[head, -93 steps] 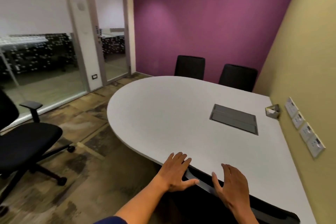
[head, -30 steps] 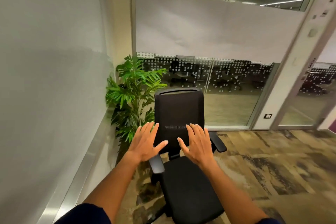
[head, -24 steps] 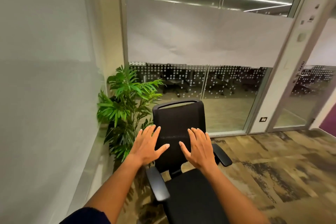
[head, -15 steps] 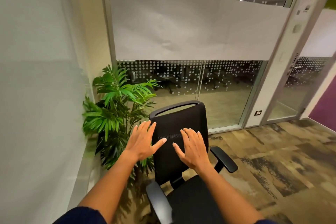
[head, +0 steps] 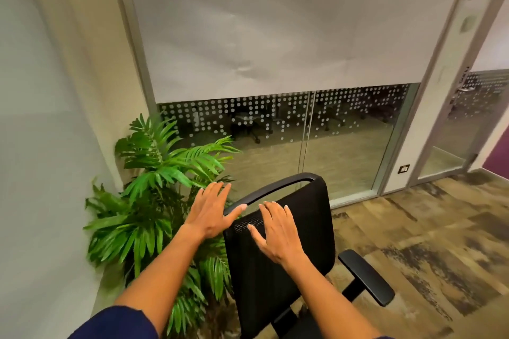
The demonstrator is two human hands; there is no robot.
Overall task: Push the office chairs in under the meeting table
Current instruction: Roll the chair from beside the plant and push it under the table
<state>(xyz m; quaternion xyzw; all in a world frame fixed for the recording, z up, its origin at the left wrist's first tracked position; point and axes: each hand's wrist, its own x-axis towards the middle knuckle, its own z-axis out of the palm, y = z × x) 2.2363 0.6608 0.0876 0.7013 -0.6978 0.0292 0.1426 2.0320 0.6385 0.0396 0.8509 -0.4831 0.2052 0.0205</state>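
A black office chair [head: 281,256] stands near the camera, a little right of the middle of the view, its mesh backrest upright and facing the person, with a curved handle bar along its top edge. Its right armrest [head: 366,276] juts out to the right over the patterned carpet floor [head: 429,242], and only a dark sliver of the seat shows at the bottom edge. The left hand [head: 212,213] is spread flat with the fingers straight and apart; its thumb tip reaches the left end of the top bar, while the palm and fingers hang just left of the backrest, in front of the plant leaves, gripping nothing. The right hand [head: 278,234] is likewise fully open, fingers extended and pointing up, lying over the upper left part of the backrest; whether the palm presses on the mesh or hovers just off it cannot be told. Both forearms reach in from the bottom, and a dark blue sleeve [head: 115,323] covers the left upper arm. A leafy green plant [head: 154,192] stands just left of the chair against the pale left wall; whatever pot holds it is hidden behind the leaves and the arm. Beyond the chair runs a glass partition [head: 289,129] with a frosted upper band and a dotted strip below. No meeting table is in view.
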